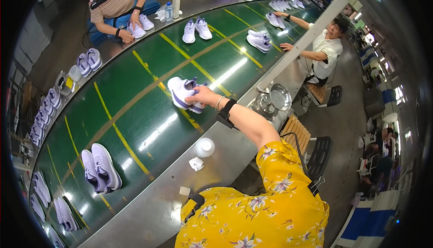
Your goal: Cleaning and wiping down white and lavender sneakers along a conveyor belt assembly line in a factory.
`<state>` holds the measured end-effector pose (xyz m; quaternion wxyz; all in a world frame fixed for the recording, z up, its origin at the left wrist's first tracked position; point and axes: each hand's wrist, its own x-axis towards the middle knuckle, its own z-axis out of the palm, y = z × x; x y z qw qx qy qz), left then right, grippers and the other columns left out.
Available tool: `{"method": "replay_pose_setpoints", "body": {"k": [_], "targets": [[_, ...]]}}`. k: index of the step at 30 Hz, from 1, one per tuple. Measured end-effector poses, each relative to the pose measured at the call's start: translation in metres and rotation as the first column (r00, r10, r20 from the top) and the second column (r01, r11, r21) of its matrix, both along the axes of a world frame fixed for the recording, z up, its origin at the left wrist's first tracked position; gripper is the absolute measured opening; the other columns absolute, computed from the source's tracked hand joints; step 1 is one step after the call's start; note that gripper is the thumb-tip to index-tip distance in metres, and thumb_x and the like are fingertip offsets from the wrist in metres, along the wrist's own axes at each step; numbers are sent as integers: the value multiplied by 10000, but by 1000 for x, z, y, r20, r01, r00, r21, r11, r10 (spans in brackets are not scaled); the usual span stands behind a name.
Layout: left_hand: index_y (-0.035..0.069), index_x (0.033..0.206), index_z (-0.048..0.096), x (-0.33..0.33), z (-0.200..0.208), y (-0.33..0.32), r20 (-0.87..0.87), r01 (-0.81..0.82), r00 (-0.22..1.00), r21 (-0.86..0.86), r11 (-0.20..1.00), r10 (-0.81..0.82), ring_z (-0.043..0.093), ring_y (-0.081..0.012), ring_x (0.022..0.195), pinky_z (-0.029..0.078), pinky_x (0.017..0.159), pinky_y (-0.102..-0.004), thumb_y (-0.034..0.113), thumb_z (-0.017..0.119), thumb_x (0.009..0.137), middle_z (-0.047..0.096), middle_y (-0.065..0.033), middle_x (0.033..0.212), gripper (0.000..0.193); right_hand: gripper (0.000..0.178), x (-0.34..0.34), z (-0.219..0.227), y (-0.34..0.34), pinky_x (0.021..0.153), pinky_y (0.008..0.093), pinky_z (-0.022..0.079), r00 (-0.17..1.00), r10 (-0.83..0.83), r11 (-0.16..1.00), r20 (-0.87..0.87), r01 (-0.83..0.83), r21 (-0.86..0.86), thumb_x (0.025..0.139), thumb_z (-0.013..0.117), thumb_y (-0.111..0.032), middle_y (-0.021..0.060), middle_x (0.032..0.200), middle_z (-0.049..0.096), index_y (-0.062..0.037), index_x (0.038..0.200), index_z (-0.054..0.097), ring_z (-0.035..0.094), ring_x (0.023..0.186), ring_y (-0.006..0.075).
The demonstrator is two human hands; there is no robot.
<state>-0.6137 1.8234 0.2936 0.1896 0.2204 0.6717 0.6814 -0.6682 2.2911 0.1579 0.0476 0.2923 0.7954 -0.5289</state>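
My right hand [204, 96] reaches over the green conveyor belt [149, 99], its fingers closed round a pair of white and purple sneakers [178, 91]. The pair is at the belt's middle, over a yellow line; whether the soles touch the belt I cannot tell. A bracelet and a black wristband circle my right wrist, below a yellow flowered sleeve [288, 176]. My left hand is out of view. Closer to me on the left, another pair of pale sneakers [107, 166] lies on the belt.
A metal ledge [149, 207] along the belt carries a white bottle [204, 147], crumpled tissue [196, 163] and metal bowls [280, 97]. Two co-workers handle sneakers, at far left [118, 0] and far right [325, 51]. A white post [306, 31] slants beside the belt. More sneakers [196, 30] lie ahead.
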Motion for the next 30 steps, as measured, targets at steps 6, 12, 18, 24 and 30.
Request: {"method": "replay_pose_setpoints", "body": {"k": [6, 12, 18, 24, 30], "targets": [[38, 1349, 530, 21, -3, -43, 0, -50, 999, -30, 998, 50, 581, -273, 1083, 427, 972, -370, 317, 670, 945, 606, -188, 1228, 511, 546, 35, 87, -85, 650, 252, 532, 959, 215, 966, -182, -237, -107, 739, 880, -294, 43, 878, 689, -14, 1159, 671, 639, 757, 112], [38, 1384, 515, 31, -8, -107, -1, -125, 992, -81, 989, 126, 578, -271, 1116, 422, 1002, -369, 321, 667, 951, 600, -195, 1262, 539, 636, 72, 120, -196, 843, 330, 544, 855, 463, 874, -234, -484, -41, 686, 879, -406, 147, 1038, 735, 0, 1138, 692, 698, 965, 213], [39, 1420, 500, 37, 49, -115, 0, -255, 966, -137, 957, 258, 575, -268, 1149, 417, 1031, -368, 325, 664, 958, 594, -203, 1296, 567, 500, 91, 48, -314, 806, 413, 529, 708, 648, 758, -280, -564, 329, 709, 811, -400, 196, 939, 687, -59, 1058, 700, 658, 895, 346], [40, 1455, 485, 36, -28, -220, 17, -347, 935, -170, 922, 355, 573, -266, 1182, 412, 1061, -367, 328, 661, 964, 588, -210, 1330, 595, 352, 158, -54, -438, 853, 477, 476, 641, 763, 610, -81, -673, 419, 763, 771, -312, 223, 1074, 571, -112, 1037, 679, 512, 1049, 420], [1, 1410, 506, 66, -204, -183, -230, 55, 949, -550, 833, -214, 600, -258, 1133, 467, 981, -369, 289, 689, 938, 616, -199, 1238, 583, 269, 165, -63, -437, 843, 462, 496, 631, 771, 631, -84, -741, 230, 791, 707, -234, 180, 999, 612, -101, 1022, 670, 600, 977, 372]]}}
